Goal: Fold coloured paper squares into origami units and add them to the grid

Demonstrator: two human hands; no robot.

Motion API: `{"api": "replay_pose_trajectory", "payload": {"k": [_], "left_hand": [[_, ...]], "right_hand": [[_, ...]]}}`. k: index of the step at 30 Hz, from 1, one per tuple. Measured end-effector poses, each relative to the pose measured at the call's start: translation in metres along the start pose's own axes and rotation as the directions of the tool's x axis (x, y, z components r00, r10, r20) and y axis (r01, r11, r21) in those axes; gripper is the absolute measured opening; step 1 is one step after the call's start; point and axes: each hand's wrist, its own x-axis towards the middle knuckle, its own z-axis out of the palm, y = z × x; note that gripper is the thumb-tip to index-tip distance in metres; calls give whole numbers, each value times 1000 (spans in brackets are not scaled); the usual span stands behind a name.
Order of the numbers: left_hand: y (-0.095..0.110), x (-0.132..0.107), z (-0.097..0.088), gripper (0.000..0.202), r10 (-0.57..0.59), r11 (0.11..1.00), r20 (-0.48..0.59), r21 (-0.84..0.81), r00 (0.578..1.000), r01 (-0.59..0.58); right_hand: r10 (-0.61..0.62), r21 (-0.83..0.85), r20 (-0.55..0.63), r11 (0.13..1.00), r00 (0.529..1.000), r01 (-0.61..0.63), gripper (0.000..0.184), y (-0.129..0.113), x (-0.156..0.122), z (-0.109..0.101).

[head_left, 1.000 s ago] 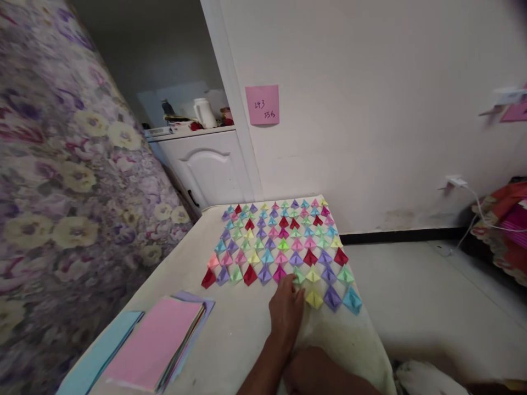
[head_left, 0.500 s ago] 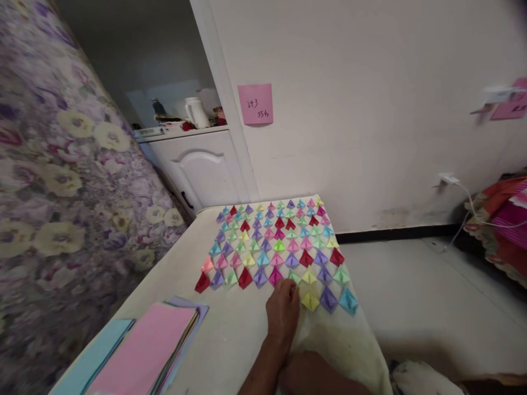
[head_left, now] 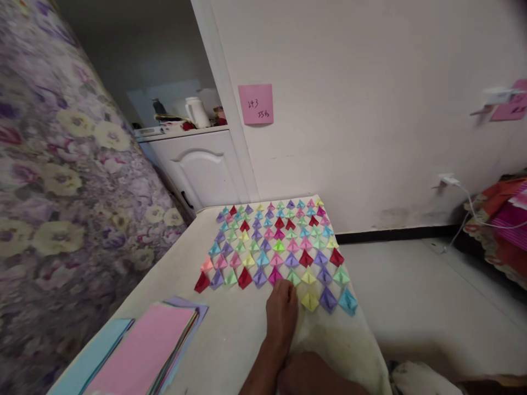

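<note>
My right hand reaches in from the bottom centre and rests on the cream table. Its fingers are curled, with the tips at the near edge of a grid of several small folded paper pieces in red, purple, pink, green, yellow and blue. The fingertips touch the spot between a magenta piece and a yellow piece. Whatever lies under the fingers is hidden. My left hand is out of view. My knee shows beside the forearm.
A stack of coloured paper sheets, pink on top, lies at the table's near left. A flowered cloth rises at the left. Behind are a white cabinet, a pink note on the wall, and a charger cable.
The view has shifted slightly to the right. My right hand has stayed at the near edge of the grid, drawing back a touch.
</note>
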Motion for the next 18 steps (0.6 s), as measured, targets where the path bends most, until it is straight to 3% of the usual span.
{"api": "replay_pose_trajectory", "payload": {"k": [18], "left_hand": [[-5,0,4,11,-24,997,-15,-70,1000,23]], "right_hand": [[-71,-5,-13,997,997,70,26,9,1,9]]}}
